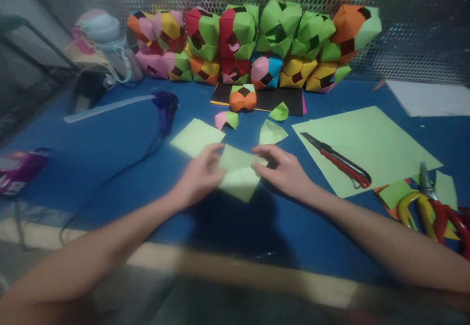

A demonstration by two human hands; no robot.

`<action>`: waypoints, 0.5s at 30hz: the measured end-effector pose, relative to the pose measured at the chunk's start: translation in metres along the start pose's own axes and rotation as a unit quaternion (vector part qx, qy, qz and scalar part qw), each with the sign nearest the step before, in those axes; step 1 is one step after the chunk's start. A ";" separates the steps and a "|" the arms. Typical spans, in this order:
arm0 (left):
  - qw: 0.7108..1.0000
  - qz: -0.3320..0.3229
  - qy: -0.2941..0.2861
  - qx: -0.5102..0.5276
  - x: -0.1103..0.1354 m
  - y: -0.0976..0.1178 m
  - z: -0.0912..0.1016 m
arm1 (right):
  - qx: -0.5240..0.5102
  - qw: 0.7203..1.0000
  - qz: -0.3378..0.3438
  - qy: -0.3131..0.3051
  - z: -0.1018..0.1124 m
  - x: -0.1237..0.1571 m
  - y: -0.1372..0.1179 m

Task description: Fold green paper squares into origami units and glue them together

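A light green square of paper (238, 173) lies on the blue table top (110, 153), partly folded. My left hand (200, 173) presses its left side, fingers bent onto the paper. My right hand (284, 168) pinches the paper's right corner between thumb and fingers. Another green square (196, 136) lies just behind my left hand, and a small folded green piece (271, 131) sits behind my right hand.
A red utility knife (340, 161) rests on a large green sheet (370, 144) to the right. Scissors (436, 207) lie at the right edge. Stacked coloured paper balls (253, 46) line the mesh back wall. A glue gun (165, 107) with its cord is on the left.
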State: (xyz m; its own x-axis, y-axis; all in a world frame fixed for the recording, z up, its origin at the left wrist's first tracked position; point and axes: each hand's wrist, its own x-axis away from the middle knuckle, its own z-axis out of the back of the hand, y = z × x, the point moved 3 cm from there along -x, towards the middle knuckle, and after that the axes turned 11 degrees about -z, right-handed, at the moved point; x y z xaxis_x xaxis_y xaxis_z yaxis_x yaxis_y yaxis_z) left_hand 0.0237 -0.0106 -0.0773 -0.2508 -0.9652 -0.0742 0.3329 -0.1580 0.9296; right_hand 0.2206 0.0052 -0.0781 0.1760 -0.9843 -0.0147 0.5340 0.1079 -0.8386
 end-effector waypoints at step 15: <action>0.989 0.065 0.076 0.113 0.004 -0.001 0.006 | -0.181 0.983 -0.039 0.017 0.014 -0.001 0.006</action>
State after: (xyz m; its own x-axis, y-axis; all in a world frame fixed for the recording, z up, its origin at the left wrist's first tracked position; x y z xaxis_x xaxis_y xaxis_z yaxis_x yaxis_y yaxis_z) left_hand 0.0164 -0.0132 -0.0761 -0.0741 -0.9971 0.0140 0.1374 0.0037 0.9905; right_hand 0.2348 0.0087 -0.0757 0.1145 -0.9924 0.0447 0.2145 -0.0192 -0.9765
